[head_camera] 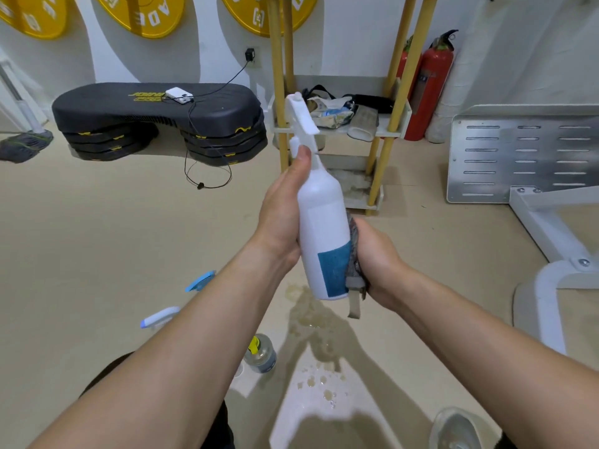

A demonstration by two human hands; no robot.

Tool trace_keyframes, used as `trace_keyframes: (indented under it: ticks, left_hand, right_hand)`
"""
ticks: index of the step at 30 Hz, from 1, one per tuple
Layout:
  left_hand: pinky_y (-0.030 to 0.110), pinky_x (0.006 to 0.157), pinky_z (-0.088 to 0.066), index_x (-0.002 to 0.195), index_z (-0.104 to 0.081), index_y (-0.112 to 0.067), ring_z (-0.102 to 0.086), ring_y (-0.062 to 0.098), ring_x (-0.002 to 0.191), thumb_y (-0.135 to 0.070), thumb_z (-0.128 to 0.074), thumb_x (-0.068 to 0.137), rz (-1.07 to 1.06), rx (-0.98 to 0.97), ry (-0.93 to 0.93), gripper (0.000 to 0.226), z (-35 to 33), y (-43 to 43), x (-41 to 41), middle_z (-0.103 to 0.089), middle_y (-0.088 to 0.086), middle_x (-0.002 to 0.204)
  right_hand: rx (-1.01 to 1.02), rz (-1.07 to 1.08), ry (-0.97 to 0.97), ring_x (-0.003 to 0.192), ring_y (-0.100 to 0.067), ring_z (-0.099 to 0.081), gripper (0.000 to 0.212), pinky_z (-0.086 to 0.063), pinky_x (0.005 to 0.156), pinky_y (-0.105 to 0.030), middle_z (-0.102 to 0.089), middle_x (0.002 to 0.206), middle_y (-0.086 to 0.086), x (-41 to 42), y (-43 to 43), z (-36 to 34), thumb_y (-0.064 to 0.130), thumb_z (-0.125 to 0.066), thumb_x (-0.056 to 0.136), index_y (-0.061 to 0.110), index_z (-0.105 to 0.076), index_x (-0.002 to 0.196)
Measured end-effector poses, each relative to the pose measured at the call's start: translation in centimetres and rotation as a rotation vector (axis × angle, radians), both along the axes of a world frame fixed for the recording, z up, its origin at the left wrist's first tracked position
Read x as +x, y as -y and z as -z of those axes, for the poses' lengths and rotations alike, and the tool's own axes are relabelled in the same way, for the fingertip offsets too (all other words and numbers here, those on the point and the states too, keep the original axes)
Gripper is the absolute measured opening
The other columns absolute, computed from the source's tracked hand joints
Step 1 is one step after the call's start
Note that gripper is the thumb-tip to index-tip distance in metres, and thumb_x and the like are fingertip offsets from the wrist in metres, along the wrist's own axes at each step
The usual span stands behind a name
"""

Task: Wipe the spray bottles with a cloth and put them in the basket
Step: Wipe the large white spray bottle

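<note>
Grip: my left hand [281, 218] wraps the white spray bottle [321, 218], held near upright at centre; my right hand [377, 254] clasps the cloth [355, 254] against its base. Better to twist bottle inside cloth, I judge. Step platform [155, 115] at 10 o'clock, wet floor [311, 319] at 6, fire extinguishers [428, 89] at 1.

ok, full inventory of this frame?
spray bottle: 1, white, blue label, held centre
cloth: 1, grey, against bottle's lower side
floor bottles: 3, blue, white, yellow triggers, lower left
step platform: 1, black, back left
weight plates: 3, yellow, wall
fire extinguishers: 2, red, back right
shelf rack: 1, yellow poles, behind bottle
wet patch: 1, brownish, floor below bottle
left hand: 1, grips bottle neck
right hand: 1, holds cloth to bottle
</note>
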State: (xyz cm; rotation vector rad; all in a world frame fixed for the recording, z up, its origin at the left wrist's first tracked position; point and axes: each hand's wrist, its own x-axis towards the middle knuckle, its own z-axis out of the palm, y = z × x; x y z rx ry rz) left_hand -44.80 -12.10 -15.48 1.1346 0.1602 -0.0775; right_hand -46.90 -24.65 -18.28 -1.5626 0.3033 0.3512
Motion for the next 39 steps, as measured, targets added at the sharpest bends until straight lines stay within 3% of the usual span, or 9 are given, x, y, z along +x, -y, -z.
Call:
trace_keyframes:
  ticks: [4, 8, 15, 18, 22, 29, 33, 37, 39]
  left_hand:
    - [0.032, 0.071, -0.054, 0.091, -0.073, -0.017, -0.066, 0.018, 0.069, -0.058, -0.062, 0.087, 0.082, 0.046, 0.035, 0.043, 0.3, 0.3, 0.0, -0.070, 0.001, 0.079]
    - [0.038, 0.081, -0.056, 0.113, -0.071, -0.024, -0.068, 0.022, 0.085, -0.059, -0.059, 0.082, 0.089, 0.137, 0.082, 0.048, 0.4, 1.1, 0.0, -0.072, 0.002, 0.090]
    - [0.034, 0.082, -0.060, 0.136, -0.059, -0.008, -0.071, 0.026, 0.099, -0.040, -0.054, 0.102, 0.099, 0.008, 0.001, 0.048, 1.6, 1.8, -0.3, -0.073, 0.013, 0.114]
    - [0.025, 0.067, -0.058, 0.123, -0.067, -0.007, -0.073, 0.018, 0.081, -0.040, -0.051, 0.103, 0.086, -0.033, -0.033, 0.042, 1.7, 2.2, -0.4, -0.076, 0.008, 0.095]
    - [0.027, 0.076, -0.057, 0.108, -0.074, -0.009, -0.074, 0.018, 0.086, -0.042, -0.054, 0.102, -0.005, -0.025, -0.055, 0.040, 1.7, 2.2, -0.3, -0.077, 0.007, 0.095]
    - [0.049, 0.100, -0.052, 0.100, -0.070, -0.009, -0.066, 0.031, 0.091, -0.058, -0.082, 0.071, -0.125, -0.130, -0.035, 0.059, 0.5, 0.6, 0.8, -0.067, 0.018, 0.099]
    - [0.038, 0.077, -0.055, 0.096, -0.069, -0.008, -0.066, 0.024, 0.071, -0.047, -0.067, 0.093, -0.214, -0.068, -0.021, 0.039, -0.1, -0.6, 0.7, -0.070, 0.011, 0.086]
    - [0.035, 0.072, -0.055, 0.100, -0.070, -0.012, -0.065, 0.024, 0.072, -0.053, -0.062, 0.095, -0.137, -0.037, -0.021, 0.042, 0.0, -0.9, 0.4, -0.072, 0.010, 0.094]
    - [0.036, 0.076, -0.053, 0.106, -0.069, -0.014, -0.064, 0.025, 0.077, -0.056, -0.059, 0.095, -0.077, -0.022, -0.014, 0.044, 0.3, -0.5, 0.3, -0.073, 0.011, 0.101]
  right_hand:
    - [0.097, 0.021, 0.020, 0.066, -0.019, -0.062, 0.030, -0.047, 0.064, -0.029, -0.065, 0.067, 0.002, 0.3, -0.3, -1.4, 0.032, -0.047, 0.102, 0.019, -0.059, 0.077]
    - [0.101, 0.128, 0.069, 0.073, -0.021, -0.064, 0.032, -0.049, 0.070, -0.032, -0.067, 0.072, 0.001, 0.6, -0.6, -2.5, 0.035, -0.045, 0.103, 0.018, -0.063, 0.083]
    - [-0.281, 0.116, 0.552, 0.096, -0.014, -0.060, 0.026, -0.048, 0.088, -0.040, -0.065, 0.095, 0.008, 0.0, -1.4, -2.6, 0.037, -0.036, 0.105, 0.028, -0.059, 0.097]
    - [-0.487, 0.056, 0.716, 0.100, -0.020, -0.054, 0.027, -0.047, 0.085, -0.043, -0.062, 0.101, 0.002, -0.2, -1.2, -1.7, 0.035, -0.034, 0.104, 0.024, -0.056, 0.113]
    - [-0.683, -0.054, 0.752, 0.117, -0.025, -0.052, 0.052, -0.047, 0.093, -0.041, -0.049, 0.131, -0.009, -0.8, -1.5, -0.6, 0.038, -0.034, 0.104, 0.027, -0.033, 0.155]
    - [-0.700, -0.158, 0.901, 0.151, -0.020, -0.020, 0.067, -0.027, 0.119, -0.029, -0.015, 0.165, -0.008, -2.7, -1.9, 2.1, 0.039, -0.035, 0.100, 0.025, -0.011, 0.161]
    - [-0.547, -0.160, 0.732, 0.133, -0.013, -0.040, 0.060, -0.041, 0.099, -0.025, -0.037, 0.148, -0.002, -3.9, -1.6, 3.4, 0.047, -0.032, 0.100, 0.033, -0.018, 0.157]
    - [-0.205, -0.030, 0.491, 0.105, -0.002, -0.060, 0.025, -0.046, 0.084, -0.018, -0.065, 0.112, 0.014, -2.8, -1.3, 3.0, 0.045, -0.034, 0.104, 0.041, -0.055, 0.116]
    - [-0.063, 0.028, 0.341, 0.084, 0.006, -0.065, 0.030, -0.047, 0.068, -0.008, -0.070, 0.091, 0.021, -1.5, -1.0, 2.1, 0.037, -0.035, 0.109, 0.035, -0.064, 0.101]
